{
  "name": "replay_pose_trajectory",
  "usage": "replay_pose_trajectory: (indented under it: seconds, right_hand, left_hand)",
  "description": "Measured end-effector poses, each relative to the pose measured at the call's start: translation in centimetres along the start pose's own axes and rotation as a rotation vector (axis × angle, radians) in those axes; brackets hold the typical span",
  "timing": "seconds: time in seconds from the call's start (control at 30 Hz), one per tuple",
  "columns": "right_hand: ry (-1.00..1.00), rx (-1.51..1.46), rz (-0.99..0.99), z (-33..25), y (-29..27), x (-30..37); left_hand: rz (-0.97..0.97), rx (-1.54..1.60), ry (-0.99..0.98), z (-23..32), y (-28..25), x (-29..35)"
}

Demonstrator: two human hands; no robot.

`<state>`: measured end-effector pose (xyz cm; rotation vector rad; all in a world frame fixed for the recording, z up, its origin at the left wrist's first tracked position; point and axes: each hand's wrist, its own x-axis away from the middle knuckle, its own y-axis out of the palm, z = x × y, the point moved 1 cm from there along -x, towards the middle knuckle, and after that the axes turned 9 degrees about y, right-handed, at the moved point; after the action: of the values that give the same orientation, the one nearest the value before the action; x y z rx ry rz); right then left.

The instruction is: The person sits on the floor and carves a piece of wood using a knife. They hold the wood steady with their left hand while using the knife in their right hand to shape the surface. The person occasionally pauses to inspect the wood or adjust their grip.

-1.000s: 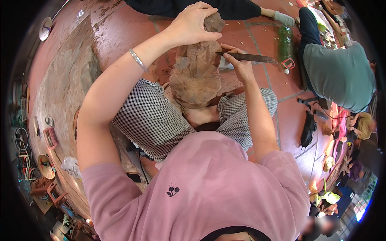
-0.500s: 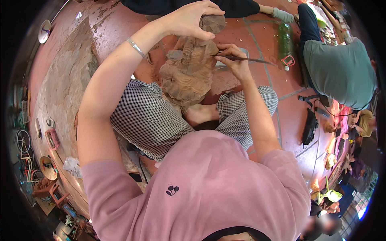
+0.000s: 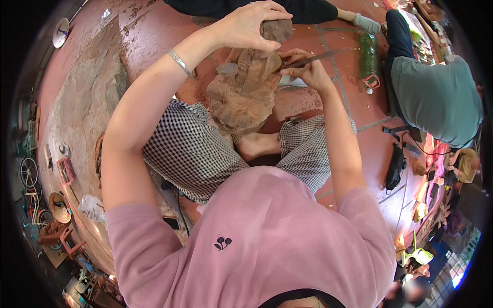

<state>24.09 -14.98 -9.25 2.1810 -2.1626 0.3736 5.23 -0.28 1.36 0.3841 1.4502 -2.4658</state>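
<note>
A brown figure [image 3: 241,97] with folds and a broad rounded base stands in front of my crossed legs. Whether it is clay or wood I cannot tell. My left hand [image 3: 246,25] is curled around the rounded top part [image 3: 276,31] of the figure, thumb on the near side. Between the fingers of my right hand [image 3: 310,74] is a slim dark sculpting tool [image 3: 323,55]. Its working end lies at the figure's right side, partly hidden by the fingers, while its other end points off to the right.
A pale container [image 3: 291,81] sits behind my right hand. Farther right lie a green bottle [image 3: 368,59] and a black pouch [image 3: 395,167], near a person in a grey-green shirt [image 3: 436,97]. Another person's dark-clothed leg [image 3: 303,9] crosses the far edge. A rough slab [image 3: 87,92] extends along the left.
My right hand has shifted slightly right and turned, so the tool's free end now tilts upward. The left hand keeps its grip on the figure's top. The whole view has shifted slightly.
</note>
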Motion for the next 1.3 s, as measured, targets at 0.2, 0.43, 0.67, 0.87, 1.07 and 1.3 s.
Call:
replay_pose_trajectory:
  seconds: [0.2, 0.43, 0.67, 0.87, 1.07, 1.3]
  right_hand:
    - [-0.021, -0.062, -0.015, 1.0, -1.6, -1.1]
    - [-0.273, 0.292, -0.101, 0.1, -0.7, -0.2]
    - [-0.093, 0.113, -0.098, -0.5, -1.9, -2.3]
    - [-0.222, 0.192, -0.136, -0.2, -0.9, -1.5]
    - [-0.149, 0.029, -0.162, 0.6, -2.3, -2.8]
    - [-0.208, 0.142, -0.161, 0.6, -1.6, -1.8]
  left_hand:
    - [0.006, -0.008, -0.017, -0.3, 0.1, 0.2]
    - [0.004, -0.010, -0.014, -0.1, 0.2, 0.0]
    - [0.024, -0.030, -0.015, -0.5, -0.3, 0.4]
    - [0.018, -0.040, 0.023, -0.3, -0.3, 0.6]
    - [0.014, -0.025, -0.012, 0.0, -0.5, 0.4]
    - [0.038, -0.036, -0.032, 0.4, -0.6, 0.5]
